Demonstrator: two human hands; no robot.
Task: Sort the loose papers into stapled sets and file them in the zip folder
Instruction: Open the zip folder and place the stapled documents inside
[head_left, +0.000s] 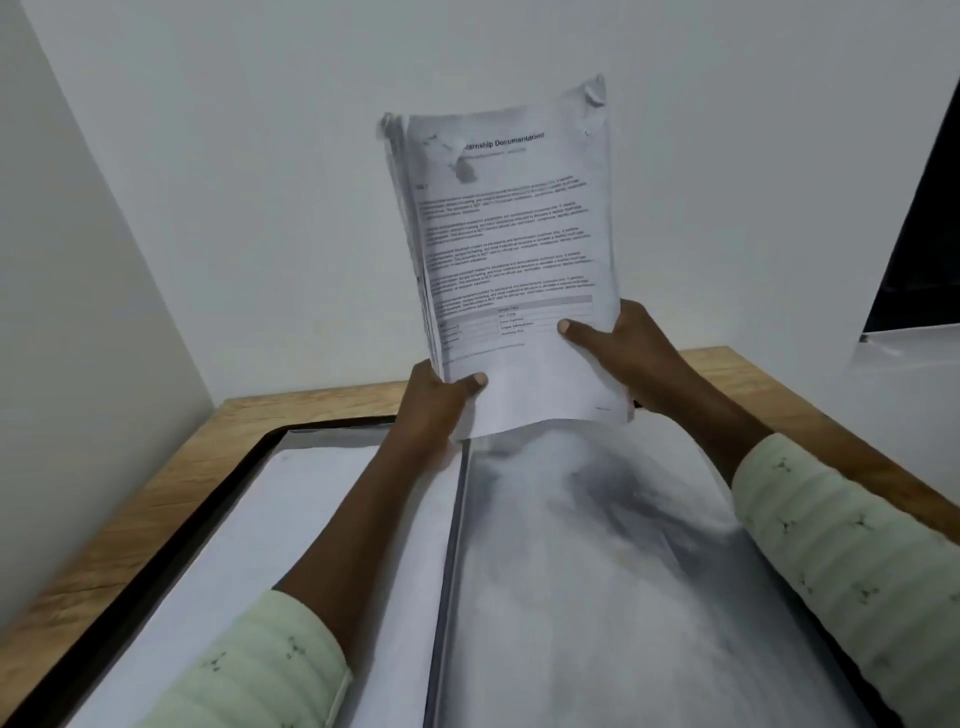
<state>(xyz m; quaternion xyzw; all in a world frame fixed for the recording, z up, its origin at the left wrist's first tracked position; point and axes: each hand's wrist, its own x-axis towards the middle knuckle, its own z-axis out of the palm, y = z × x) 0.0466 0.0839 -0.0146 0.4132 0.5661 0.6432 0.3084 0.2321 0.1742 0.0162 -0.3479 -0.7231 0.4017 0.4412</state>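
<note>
A thick stack of printed papers (511, 244) stands upright in the air in front of the wall, its top sheet headed with the word "Documentation" and its upper corners bent. My left hand (439, 400) grips its lower left corner, thumb on the front. My right hand (623, 348) grips its lower right edge, thumb pressed on the front sheet. Below the stack lies the open zip folder (249, 467) with a black rim. A clear plastic sleeve (597, 571) is on its right half and white paper (291, 519) on its left half.
The folder covers most of a wooden table (291, 402) pushed into a corner of white walls. A dark panel (924, 244) with a white ledge below it stands at the far right.
</note>
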